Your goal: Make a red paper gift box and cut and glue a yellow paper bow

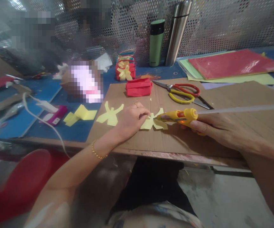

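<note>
My right hand is wrapped round a yellow hot glue gun, with a long glue stick sticking out of its back. The nozzle points left at the middle of a yellow paper cutout. On the cutout's left side rests my left hand, its fingers pressed together at the paper's edge; part of the cutout is hidden under them. Left of that hand a second yellow paper cutout of similar shape lies flat. Both are on a brown cardboard sheet.
Beyond my hands are a red folded paper box, scissors and a small red bag with a yellow bow. A green tumbler and a steel flask stand behind. Coloured sheets lie right; yellow paper pieces and a cable lie left.
</note>
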`<state>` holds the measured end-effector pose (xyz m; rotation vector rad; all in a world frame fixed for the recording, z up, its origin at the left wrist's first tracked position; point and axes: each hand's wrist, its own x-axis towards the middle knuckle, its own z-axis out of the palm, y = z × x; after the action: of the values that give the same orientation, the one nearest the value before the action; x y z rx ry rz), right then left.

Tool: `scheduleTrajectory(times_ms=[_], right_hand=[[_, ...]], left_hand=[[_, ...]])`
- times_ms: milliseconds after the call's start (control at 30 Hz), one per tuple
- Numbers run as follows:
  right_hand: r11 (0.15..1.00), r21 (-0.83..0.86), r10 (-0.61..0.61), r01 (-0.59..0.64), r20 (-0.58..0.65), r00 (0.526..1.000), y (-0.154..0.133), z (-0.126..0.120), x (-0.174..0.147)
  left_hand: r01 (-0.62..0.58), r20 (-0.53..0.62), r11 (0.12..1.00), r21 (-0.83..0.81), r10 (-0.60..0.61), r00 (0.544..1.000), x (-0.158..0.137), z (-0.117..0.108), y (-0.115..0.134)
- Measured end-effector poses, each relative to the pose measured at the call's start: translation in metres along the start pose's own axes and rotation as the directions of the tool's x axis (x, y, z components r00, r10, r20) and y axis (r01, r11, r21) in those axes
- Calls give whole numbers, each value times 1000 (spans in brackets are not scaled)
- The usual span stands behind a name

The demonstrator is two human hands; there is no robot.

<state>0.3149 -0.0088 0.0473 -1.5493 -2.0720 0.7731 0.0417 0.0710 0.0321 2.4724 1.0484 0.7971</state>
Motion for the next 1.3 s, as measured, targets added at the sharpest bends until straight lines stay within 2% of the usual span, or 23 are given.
scheduleTrajectory(times_ms=[167,333,933,1300], right_hand=[[1000,24,-6,6,-11,1000,-3,0,1],[1000,20,-18,18,-21,1000,-5,0,1],[1000,24,9,-8,-12,1000,-7,-2,0],[999,2,35,-35,-63,997,-4,-1,0]], left_hand=[[-162,6,973,164,164,987,0,1,-6],[-243,52,917,317,239,970,0,3,-9],[-279,89,875,395,266,960,-2,3,-6],[-288,87,870,401,276,957,-3,4,-8]])
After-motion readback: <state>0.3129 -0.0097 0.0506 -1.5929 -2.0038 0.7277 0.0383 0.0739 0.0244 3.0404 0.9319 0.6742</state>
